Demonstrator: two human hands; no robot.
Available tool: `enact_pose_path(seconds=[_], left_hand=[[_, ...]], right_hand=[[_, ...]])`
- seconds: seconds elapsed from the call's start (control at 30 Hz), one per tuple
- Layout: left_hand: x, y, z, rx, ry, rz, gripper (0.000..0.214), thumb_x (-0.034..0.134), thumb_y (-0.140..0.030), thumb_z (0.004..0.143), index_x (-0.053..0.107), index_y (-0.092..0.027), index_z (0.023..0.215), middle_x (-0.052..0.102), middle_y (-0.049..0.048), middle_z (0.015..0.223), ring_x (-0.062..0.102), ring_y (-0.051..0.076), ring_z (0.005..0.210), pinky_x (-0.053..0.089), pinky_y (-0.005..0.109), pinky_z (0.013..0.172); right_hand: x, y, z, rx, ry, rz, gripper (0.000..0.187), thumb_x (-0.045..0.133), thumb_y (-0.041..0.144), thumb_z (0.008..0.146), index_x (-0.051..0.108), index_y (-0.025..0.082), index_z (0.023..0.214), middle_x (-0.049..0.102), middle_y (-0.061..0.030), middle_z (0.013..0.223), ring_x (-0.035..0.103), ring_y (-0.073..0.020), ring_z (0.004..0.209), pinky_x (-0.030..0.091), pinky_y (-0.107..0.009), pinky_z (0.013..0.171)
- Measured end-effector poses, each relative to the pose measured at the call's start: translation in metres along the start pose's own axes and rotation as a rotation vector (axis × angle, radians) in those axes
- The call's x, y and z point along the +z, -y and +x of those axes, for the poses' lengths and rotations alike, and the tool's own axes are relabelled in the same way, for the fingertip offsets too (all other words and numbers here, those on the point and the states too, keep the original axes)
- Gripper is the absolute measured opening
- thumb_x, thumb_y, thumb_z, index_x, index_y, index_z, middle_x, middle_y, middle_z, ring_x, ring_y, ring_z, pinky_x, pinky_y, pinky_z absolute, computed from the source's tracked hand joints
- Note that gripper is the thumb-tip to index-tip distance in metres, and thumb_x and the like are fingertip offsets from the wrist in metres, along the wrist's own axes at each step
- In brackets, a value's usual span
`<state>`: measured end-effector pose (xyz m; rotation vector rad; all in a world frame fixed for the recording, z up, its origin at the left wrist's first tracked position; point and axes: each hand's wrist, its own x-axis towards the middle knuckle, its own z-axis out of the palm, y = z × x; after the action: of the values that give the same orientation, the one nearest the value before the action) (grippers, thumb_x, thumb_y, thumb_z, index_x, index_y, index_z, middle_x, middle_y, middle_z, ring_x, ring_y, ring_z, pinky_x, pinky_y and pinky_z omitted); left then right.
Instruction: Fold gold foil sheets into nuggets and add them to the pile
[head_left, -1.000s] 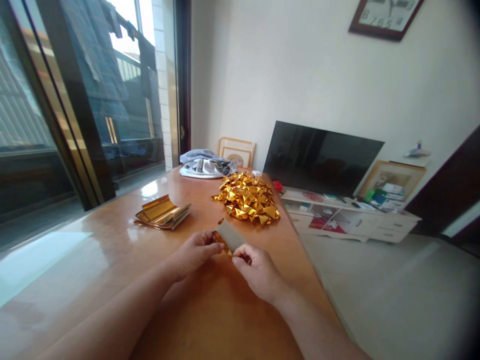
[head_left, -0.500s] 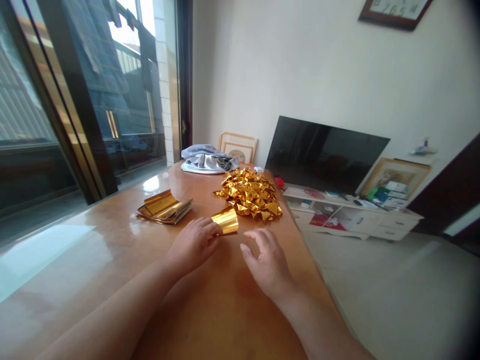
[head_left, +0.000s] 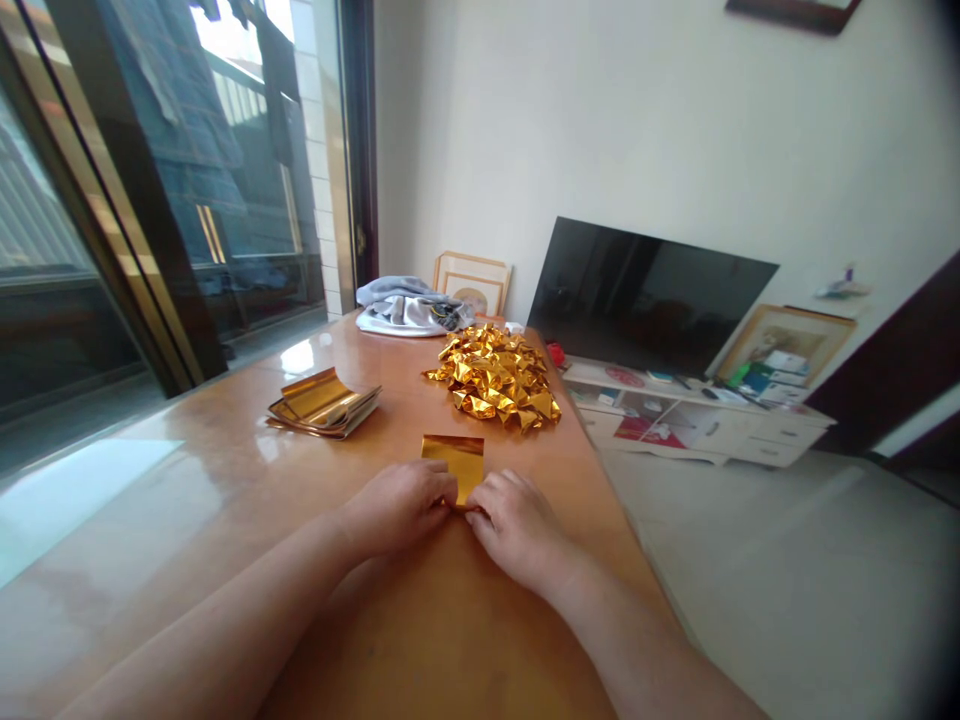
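Note:
A sheet of gold foil paper (head_left: 463, 462) lies on the table between my hands, its far edge curling up. My left hand (head_left: 409, 500) pinches the near left corner of the sheet. At the near right corner, my right hand (head_left: 511, 515) has its fingers closed on the same edge. Beyond the sheet rises a pile of folded gold foil pieces (head_left: 499, 378). To the left sits a stack of gold foil sheets (head_left: 324, 402), the top one curled.
The glossy wooden table (head_left: 315, 520) has its right edge close to my right forearm. Bundled grey cloth (head_left: 409, 308) rests at the far end. A television (head_left: 649, 295) stands on a white cabinet (head_left: 720, 435) beyond. Sliding glass doors (head_left: 225, 190) are at the left.
My right hand has come in from apart and closed on the foil sheet. The sheet has turned and come nearer to me, with my left hand still on it.

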<state>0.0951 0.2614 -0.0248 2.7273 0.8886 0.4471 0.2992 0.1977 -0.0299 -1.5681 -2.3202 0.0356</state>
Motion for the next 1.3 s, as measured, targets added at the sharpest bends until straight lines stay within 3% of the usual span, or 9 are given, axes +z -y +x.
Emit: enact_pose_path(seconds=[0.17, 0.37, 0.53, 0.73, 1.3], left_hand=[[-0.001, 0.006, -0.002, -0.02, 0.048, -0.071, 0.01, 0.056, -0.018, 0.084, 0.065, -0.021, 0.081, 0.068, 0.0019, 0.085, 0.06, 0.017, 0.077, 0.04, 0.025, 0.067], [-0.007, 0.012, -0.003, -0.059, 0.103, -0.174, 0.016, 0.052, -0.017, 0.084, 0.068, -0.02, 0.084, 0.069, 0.0019, 0.085, 0.06, 0.016, 0.078, 0.042, 0.024, 0.069], [-0.006, 0.022, -0.004, -0.209, 0.089, -0.181, 0.014, 0.054, -0.025, 0.085, 0.067, -0.021, 0.085, 0.068, 0.001, 0.082, 0.06, 0.017, 0.073, 0.039, 0.025, 0.063], [-0.002, 0.03, -0.003, -0.29, 0.065, -0.229, 0.013, 0.057, -0.031, 0.084, 0.065, -0.02, 0.084, 0.067, 0.0, 0.079, 0.06, 0.017, 0.071, 0.038, 0.025, 0.06], [-0.01, 0.031, -0.003, -0.324, 0.108, -0.3, 0.017, 0.056, -0.024, 0.077, 0.068, -0.018, 0.086, 0.07, 0.001, 0.083, 0.063, 0.017, 0.075, 0.043, 0.025, 0.064]], right_hand=[[0.002, -0.005, 0.0, 0.011, 0.045, 0.096, 0.014, 0.058, 0.024, 0.096, 0.072, 0.022, 0.091, 0.067, -0.0037, 0.092, 0.059, -0.0178, 0.09, 0.041, -0.028, 0.078], [0.012, -0.018, 0.003, 0.075, 0.006, 0.301, 0.014, 0.058, 0.022, 0.094, 0.07, 0.022, 0.086, 0.067, -0.0018, 0.087, 0.06, -0.015, 0.083, 0.041, -0.024, 0.074], [0.022, -0.023, 0.007, 0.187, -0.018, 0.423, 0.007, 0.062, 0.024, 0.089, 0.066, 0.022, 0.083, 0.069, 0.0006, 0.084, 0.061, -0.0146, 0.077, 0.04, -0.024, 0.066], [0.026, -0.025, 0.011, 0.299, -0.001, 0.467, 0.005, 0.062, 0.028, 0.086, 0.065, 0.023, 0.086, 0.069, 0.0018, 0.079, 0.06, -0.0147, 0.07, 0.037, -0.023, 0.059], [0.034, -0.03, 0.015, 0.378, -0.006, 0.483, 0.009, 0.064, 0.032, 0.083, 0.063, 0.023, 0.084, 0.066, 0.0023, 0.074, 0.056, -0.0136, 0.065, 0.034, -0.023, 0.055]])
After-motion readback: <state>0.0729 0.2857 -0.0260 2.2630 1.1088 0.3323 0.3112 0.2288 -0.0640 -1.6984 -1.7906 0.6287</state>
